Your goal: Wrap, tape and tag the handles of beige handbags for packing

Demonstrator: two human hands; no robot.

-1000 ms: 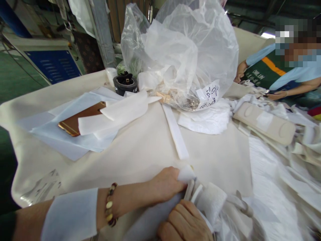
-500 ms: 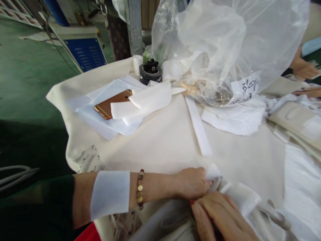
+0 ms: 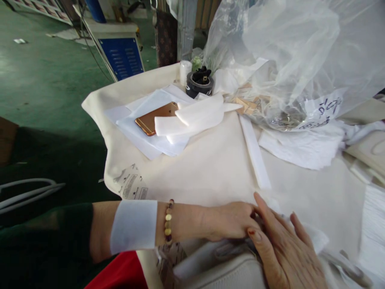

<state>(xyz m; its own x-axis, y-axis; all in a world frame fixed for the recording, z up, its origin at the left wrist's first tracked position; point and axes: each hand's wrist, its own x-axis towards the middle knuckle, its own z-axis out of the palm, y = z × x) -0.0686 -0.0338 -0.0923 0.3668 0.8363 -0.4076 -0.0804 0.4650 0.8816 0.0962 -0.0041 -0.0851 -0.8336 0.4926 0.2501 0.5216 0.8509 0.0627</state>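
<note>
A pale grey-beige bag (image 3: 231, 273) with a ribbed or stitched surface lies at the near edge of the table, partly cut off by the frame. My left hand (image 3: 231, 220) reaches across from the left and is closed at the bag's upper edge; its fingertips are hidden behind my other hand. My right hand (image 3: 288, 253) lies over the bag with fingers stretched and spread, its index finger and thumb beside my left knuckles. White wrapping (image 3: 319, 241) and a grey strap-like piece (image 3: 345, 265) show to the right of it.
A cream-covered table (image 3: 210, 168) carries a white foam strip (image 3: 255, 154), foam pieces (image 3: 200, 114), a gold phone (image 3: 153, 120) on papers, and a black tape roll (image 3: 199, 86). A big clear plastic bag (image 3: 288, 52) stands behind. Beige panels (image 3: 371, 148) lie at right.
My right hand has lifted its bent fingers from the bag and spread them out beside my left hand. The view has turned left, so the table things appear further right.
</note>
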